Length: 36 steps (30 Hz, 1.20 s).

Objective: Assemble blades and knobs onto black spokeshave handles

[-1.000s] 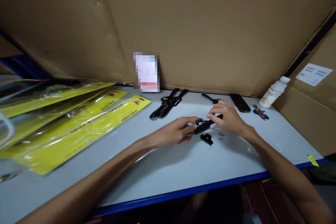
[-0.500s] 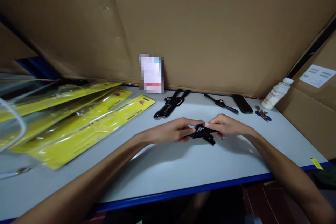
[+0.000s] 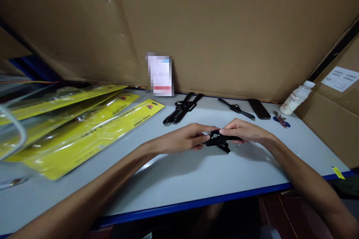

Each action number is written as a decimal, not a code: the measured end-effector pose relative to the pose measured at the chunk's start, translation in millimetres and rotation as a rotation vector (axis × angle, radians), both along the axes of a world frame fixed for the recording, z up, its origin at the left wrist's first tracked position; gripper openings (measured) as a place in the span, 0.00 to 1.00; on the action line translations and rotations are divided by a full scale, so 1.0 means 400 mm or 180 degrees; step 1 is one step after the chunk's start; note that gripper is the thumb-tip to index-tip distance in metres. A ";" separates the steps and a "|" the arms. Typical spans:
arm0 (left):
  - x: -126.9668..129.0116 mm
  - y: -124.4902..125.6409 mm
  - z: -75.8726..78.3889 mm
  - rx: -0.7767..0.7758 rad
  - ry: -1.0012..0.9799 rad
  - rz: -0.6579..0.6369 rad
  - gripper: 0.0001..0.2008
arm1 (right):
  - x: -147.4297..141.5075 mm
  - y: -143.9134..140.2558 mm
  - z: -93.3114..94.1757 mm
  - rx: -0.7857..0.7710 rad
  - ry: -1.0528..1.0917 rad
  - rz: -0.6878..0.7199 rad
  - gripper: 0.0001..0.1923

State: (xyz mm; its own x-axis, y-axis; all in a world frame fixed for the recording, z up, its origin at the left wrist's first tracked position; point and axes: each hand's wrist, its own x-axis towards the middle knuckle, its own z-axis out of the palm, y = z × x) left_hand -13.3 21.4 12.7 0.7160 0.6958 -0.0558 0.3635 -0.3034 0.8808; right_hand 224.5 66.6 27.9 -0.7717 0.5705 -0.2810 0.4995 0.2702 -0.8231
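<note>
A black spokeshave (image 3: 215, 139) with a silvery screw on its body is held between my two hands above the table. My left hand (image 3: 193, 136) is closed round its left end, thumb and fingers near the screw. On the right, my right hand (image 3: 239, 130) pinches the body with its thumb and grips the handle on that side. A dark flat piece (image 3: 225, 148) juts out beneath the spokeshave; whether it is a separate part I cannot tell. Beyond my hands lie more black spokeshaves: a stacked pair (image 3: 182, 110) and a single one (image 3: 236, 108).
Yellow cards in clear plastic packaging (image 3: 112, 130) spread over the left of the table (image 3: 174, 183). A dark phone (image 3: 259, 109), keys (image 3: 281, 119) and a white bottle (image 3: 297, 99) are at the back right. A blurred card (image 3: 161, 76) leans on the cardboard wall (image 3: 213, 30).
The view has shifted very slightly. Both hands keep their hold on the spokeshave, almost in the same place; the right hand's fingers have moved a little.
</note>
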 end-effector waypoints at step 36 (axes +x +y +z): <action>0.067 0.009 -0.049 0.0268 -0.0454 0.1487 0.09 | -0.042 -0.039 -0.055 0.4652 0.0294 -0.0891 0.09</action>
